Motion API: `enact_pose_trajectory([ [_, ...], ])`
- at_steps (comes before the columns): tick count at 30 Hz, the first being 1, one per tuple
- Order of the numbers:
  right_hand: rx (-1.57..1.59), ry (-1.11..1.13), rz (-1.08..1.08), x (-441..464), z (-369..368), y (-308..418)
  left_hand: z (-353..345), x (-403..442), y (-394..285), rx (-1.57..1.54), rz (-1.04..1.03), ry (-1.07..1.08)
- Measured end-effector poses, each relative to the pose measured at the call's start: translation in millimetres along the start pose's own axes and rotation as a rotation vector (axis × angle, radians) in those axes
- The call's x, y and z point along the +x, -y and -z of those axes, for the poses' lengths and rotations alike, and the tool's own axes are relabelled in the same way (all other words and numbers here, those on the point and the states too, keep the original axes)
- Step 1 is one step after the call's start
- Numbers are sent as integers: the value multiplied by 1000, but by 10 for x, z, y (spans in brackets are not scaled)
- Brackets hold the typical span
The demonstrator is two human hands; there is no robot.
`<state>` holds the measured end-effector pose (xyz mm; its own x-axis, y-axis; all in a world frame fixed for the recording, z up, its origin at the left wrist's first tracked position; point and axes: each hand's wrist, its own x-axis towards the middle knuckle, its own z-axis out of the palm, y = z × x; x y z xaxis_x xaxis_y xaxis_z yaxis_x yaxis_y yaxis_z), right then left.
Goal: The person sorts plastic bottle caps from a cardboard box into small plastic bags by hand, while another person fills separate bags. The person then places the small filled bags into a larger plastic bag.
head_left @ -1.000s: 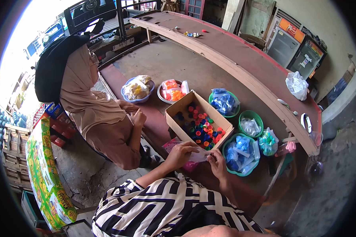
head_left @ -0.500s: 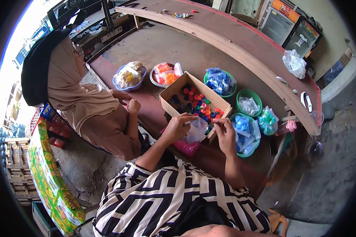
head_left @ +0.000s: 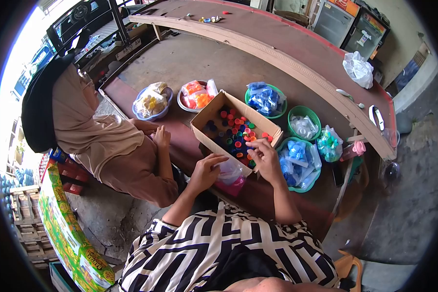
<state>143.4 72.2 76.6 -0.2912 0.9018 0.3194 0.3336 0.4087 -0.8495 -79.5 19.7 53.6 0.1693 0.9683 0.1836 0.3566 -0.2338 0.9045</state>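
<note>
My left hand (head_left: 206, 173) is closed on the edge of a clear plastic bag (head_left: 231, 171), which hangs just outside the near side of a cardboard box (head_left: 204, 133). Inside that box lie many loose bottle caps (head_left: 237, 131), mostly red, orange, blue and green. Over the box's near right corner is my right hand (head_left: 265, 158), its thumb and forefinger apart above the caps; I see nothing held between them. A pink plastic bag (head_left: 232, 187) sits below the clear one, partly hidden.
Bowls with bagged caps surround the box: yellowish (head_left: 152, 102), orange (head_left: 197, 97), dark blue (head_left: 265, 100), clear (head_left: 304, 125) and light blue (head_left: 299, 163). A bag of green caps (head_left: 330, 144) lies at right. Another person (head_left: 117, 141) sits at left, near the table edge.
My right hand has moved from beside the clear bag to over the caps, its fingers spreading. My left hand keeps the bag, slightly lower and left. The view has shifted slightly.
</note>
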Motion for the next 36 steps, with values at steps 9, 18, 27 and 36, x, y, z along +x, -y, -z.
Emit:
enact_pose_trajectory([
  [9,-153,249,0,604,-650,-1419,98,-138,-126,-95,154,-32],
  [18,-468,421,226,976,-1725,-2205,47,-102,-125,-108,182,-89],
  [27,-758,383,320,914,-1777,-2303,-23,-46,-97,-120,214,-107],
  [36,197,274,-124,910,-970,-1940,-107,168,-186,-186,284,-115],
])
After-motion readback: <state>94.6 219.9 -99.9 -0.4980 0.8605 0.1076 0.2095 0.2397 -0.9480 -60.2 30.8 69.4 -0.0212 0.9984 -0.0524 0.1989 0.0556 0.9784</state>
